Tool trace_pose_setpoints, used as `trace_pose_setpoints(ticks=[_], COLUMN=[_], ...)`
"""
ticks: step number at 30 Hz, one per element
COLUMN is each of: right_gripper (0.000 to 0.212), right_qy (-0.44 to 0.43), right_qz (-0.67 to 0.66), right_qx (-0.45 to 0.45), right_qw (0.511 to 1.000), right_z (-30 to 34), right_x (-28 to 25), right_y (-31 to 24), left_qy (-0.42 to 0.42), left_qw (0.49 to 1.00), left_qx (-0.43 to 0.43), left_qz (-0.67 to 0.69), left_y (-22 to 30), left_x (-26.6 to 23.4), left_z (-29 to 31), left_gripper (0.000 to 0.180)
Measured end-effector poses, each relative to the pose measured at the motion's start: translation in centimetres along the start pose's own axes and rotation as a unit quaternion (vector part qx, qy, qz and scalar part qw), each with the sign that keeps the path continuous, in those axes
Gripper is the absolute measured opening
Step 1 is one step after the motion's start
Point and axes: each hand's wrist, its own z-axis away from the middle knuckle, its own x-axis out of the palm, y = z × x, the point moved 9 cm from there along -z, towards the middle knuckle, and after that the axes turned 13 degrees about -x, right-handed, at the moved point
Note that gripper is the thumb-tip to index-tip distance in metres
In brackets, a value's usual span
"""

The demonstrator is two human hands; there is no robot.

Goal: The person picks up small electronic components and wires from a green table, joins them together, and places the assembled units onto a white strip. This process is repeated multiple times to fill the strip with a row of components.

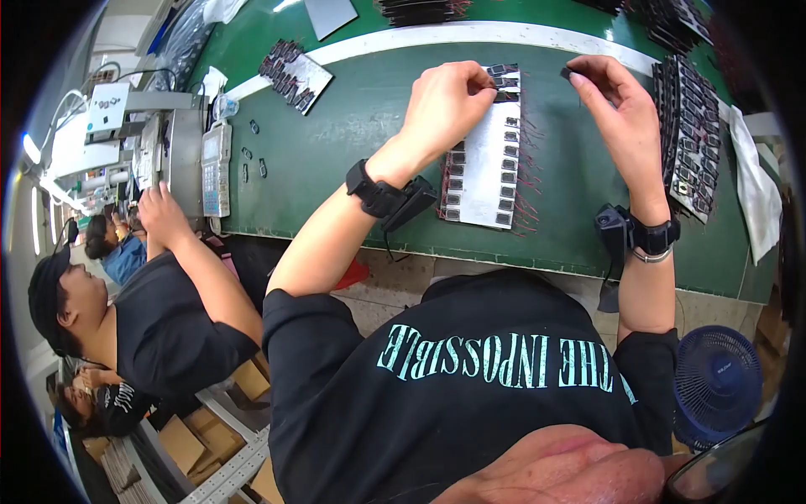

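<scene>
A white board (485, 181) lies before me on the green table, with small black rectangular parts (509, 165) along its two long edges. Thin red and dark wires trail from the right-hand row. Over the board's far half, my left hand (445, 105) is closed, its fingertips at the parts there; whether it grips one is hidden. To the right of the board, my right hand (620, 109) is raised and pinches a small black part (567, 74) between thumb and fingers, a thin wire hanging below it. A black band with a device sits on each wrist.
Stacked boards full of similar parts (693, 143) stand at the right, beside a white cloth (756, 185). Another part-filled board (312, 82) lies far left, near several loose pieces (262, 168). A co-worker (168, 311) sits left, by a grey keypad device (217, 172). A blue fan (718, 378) stands lower right.
</scene>
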Motion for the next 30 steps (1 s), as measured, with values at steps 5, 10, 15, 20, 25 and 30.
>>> trace_pose_setpoints(ticks=[5,10,15,20,25,30], right_gripper=[0.027,0.029,0.027,0.026,0.025,0.02], right_qy=[-0.005,0.023,0.032,-0.011,-0.015,-0.044], right_qz=[0.009,-0.106,-0.174,-0.172,-0.178,-0.257], right_qx=[-0.03,0.018,0.034,0.025,0.037,0.043], right_qw=[0.999,0.994,0.984,0.985,0.983,0.965], right_z=[-0.5,0.3,1.1,0.9,0.7,1.2], right_x=[-2.3,-2.9,-3.6,-0.5,-0.1,1.5], right_y=[-0.5,1.9,2.7,1.3,0.7,0.1], left_qy=[0.124,0.211,0.284,0.342,0.33,0.327], left_qw=[0.982,0.965,0.887,0.813,0.848,0.866], left_qx=[0.143,0.119,-0.139,-0.254,-0.254,-0.158], left_qz=[-0.018,-0.101,-0.336,-0.397,-0.328,-0.342], left_y=[2.3,-0.6,-12.4,-24.3,-26.5,-20.2], left_x=[1.2,-5.3,-15.0,-22.0,-22.7,-19.2], left_z=[0.6,2.6,1.1,1.5,1.3,2.9], left_gripper=[0.015,0.019,0.026,0.031,0.031,0.025])
